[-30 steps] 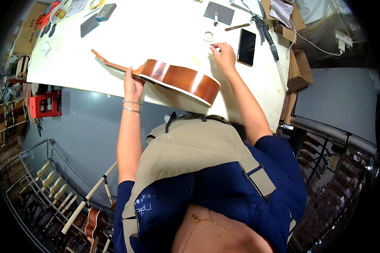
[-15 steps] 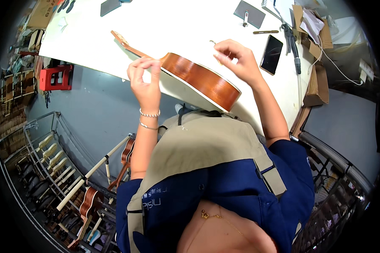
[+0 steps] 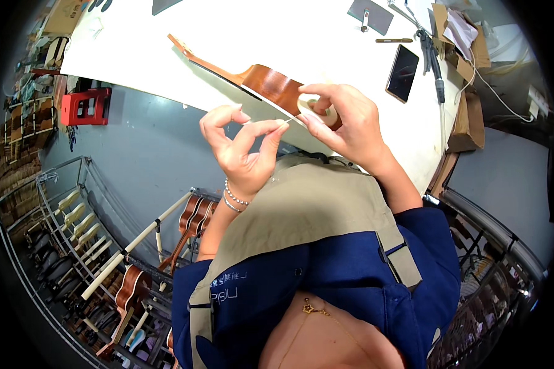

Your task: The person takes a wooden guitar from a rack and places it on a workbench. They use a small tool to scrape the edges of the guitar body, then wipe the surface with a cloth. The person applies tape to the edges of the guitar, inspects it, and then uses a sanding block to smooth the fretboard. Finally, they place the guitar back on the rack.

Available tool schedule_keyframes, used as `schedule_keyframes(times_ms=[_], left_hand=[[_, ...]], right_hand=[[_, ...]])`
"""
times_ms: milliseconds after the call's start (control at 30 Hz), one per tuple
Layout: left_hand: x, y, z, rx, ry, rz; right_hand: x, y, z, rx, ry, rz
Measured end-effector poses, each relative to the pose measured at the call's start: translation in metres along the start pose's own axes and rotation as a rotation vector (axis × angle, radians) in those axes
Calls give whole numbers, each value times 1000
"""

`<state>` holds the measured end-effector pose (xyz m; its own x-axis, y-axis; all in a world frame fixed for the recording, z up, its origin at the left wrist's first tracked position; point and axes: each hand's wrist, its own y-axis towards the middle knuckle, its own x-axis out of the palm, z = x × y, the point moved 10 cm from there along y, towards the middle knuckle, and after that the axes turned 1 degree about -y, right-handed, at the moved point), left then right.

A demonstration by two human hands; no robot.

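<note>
The right hand (image 3: pixel 354 123) is holding a pale tape roll (image 3: pixel 305 106) between thumb and forefinger, the roll sitting in the curve of those fingers. The left hand (image 3: pixel 246 150) is pinching the end of a thin tape strip (image 3: pixel 294 117), thumb and forefinger closing narrowly on it while the strip is running between both hands. Just beyond them, a brown ukulele (image 3: pixel 274 86) is resting on its side on the white table (image 3: pixel 135 74), partly hiding behind the right hand. At upper right, a cardboard box (image 3: pixel 441 18) is holding crumpled white paper (image 3: pixel 460 31)
</note>
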<state>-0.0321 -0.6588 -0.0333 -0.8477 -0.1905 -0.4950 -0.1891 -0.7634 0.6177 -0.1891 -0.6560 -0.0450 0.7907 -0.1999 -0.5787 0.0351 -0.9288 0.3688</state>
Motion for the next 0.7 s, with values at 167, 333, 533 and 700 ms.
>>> schedule_keyframes(times_ms=[167,333,533,700], left_hand=[[-7,-11,6,-1,27,65],[-22,-19,43,321,212,368],[26,-34,-58,-413,-200,0],[62,-75,-129,-875,-384,59]], right_hand=[[1,-6,-10,-106,-21,74],[-12,-8,19,124,106,279],[-53,27,162,327,-155,352],[7,15,244,374,-621,122]])
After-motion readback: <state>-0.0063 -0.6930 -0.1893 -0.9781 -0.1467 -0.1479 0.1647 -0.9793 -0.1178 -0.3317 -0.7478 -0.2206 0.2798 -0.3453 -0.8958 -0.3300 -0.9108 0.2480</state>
